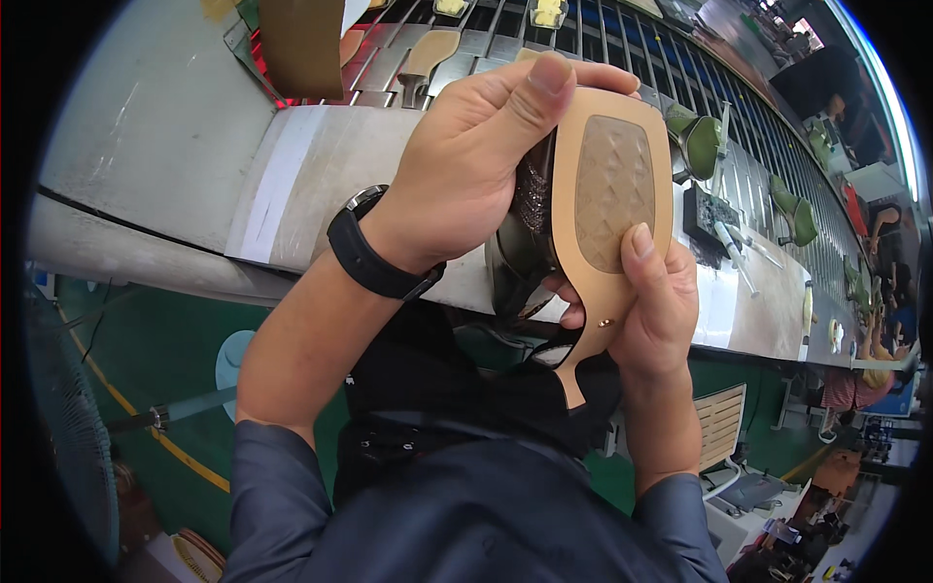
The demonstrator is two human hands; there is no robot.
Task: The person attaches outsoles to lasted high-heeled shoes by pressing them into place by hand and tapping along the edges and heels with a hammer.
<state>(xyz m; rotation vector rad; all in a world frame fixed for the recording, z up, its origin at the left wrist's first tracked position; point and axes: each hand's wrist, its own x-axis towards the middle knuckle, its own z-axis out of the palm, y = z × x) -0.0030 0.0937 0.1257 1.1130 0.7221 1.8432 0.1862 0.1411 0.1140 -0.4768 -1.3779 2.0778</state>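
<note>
Both my hands hold a dark shoe (523, 257) with glittery trim, its bottom turned up toward me over the bench's front edge. On that bottom lies a tan sole (566, 165) with a quilted brown patch (616, 194) at its wide end, narrowing to a thin tail that hangs free of the shoe. My left hand (476, 160) wraps the toe end, thumb near the sole's top edge. At the narrow part, my right hand (653, 311) grips the sole, thumb on its face and fingers behind. A metal spot shows beside that thumb. The heel area is partly hidden.
A slatted conveyor (661, 58) runs behind the metal bench (360, 146), carrying tan soles (432, 53) and green shoes (700, 146). A black box (708, 216) and brushes (736, 257) sit at right. Red light glows beside a brown panel (303, 49); a fan (68, 428) stands at left.
</note>
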